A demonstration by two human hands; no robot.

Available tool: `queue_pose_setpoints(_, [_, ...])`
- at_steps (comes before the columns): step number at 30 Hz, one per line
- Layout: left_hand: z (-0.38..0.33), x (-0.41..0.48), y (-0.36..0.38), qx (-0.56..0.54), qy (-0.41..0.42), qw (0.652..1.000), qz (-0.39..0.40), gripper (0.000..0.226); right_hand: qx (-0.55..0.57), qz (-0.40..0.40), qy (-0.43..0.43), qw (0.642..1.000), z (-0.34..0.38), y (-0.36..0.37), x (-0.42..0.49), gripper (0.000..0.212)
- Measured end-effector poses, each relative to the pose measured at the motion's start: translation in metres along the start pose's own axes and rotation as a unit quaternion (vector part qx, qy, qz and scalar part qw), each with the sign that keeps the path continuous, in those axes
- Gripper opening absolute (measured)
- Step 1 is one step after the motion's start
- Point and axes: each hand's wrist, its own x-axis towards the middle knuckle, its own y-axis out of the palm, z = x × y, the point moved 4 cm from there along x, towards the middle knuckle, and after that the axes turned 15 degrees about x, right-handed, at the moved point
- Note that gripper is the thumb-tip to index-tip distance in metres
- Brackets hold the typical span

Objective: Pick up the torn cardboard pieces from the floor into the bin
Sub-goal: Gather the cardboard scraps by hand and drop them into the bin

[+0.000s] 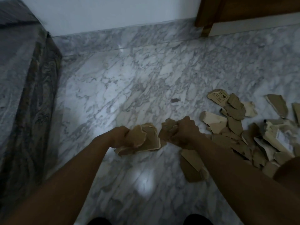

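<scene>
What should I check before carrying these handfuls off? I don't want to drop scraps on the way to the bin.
1. Left hand closed on its cardboard stack: ok.
2. Right hand closed on its crumpled pieces: ok.
3. Stack fully gripped: not ok, pieces stick out past the fingers.
4. Bin located: cannot tell, none in view.
5. Floor cleared: not ok, a pile of torn pieces remains at right.
6. Marble floor ahead free of obstacles: ok.

Matt cardboard on polished marble

Torn cardboard pieces (pixel 235 125), brown, matt and rough-edged, some showing a paler cream face, lie on a glossy white marble floor (pixel 129 78) veined grey, which reflects the light. A wooden door frame (pixel 204 15) looks dark and smooth.
</scene>
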Motion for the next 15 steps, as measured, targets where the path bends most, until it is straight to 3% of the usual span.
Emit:
queue_pose_setpoints(5, [-0.014,0.009,0.025,0.094,0.017,0.995,-0.027,0.074,0.073,-0.033,-0.031,0.996,0.003,0.009,-0.008,0.056])
queue_pose_setpoints(7, [-0.023,0.012,0.029,0.099,0.02,0.993,-0.066,0.072,0.063,-0.046,-0.042,0.996,0.002,0.005,-0.008,0.068])
queue_pose_setpoints(10, [-0.037,0.017,0.036,0.097,0.015,0.99,-0.1,0.08,0.15,-0.076,-0.066,0.983,0.003,-0.009,-0.008,0.082])
queue_pose_setpoints(14, [-0.041,0.021,0.037,0.104,-0.009,0.985,-0.134,0.082,0.142,-0.064,-0.079,0.985,0.005,-0.037,-0.001,0.053])
queue_pose_setpoints(15, [-0.041,0.021,0.036,0.113,-0.011,0.982,-0.15,0.08,0.161,-0.068,-0.076,0.982,0.005,-0.044,0.0,0.057])
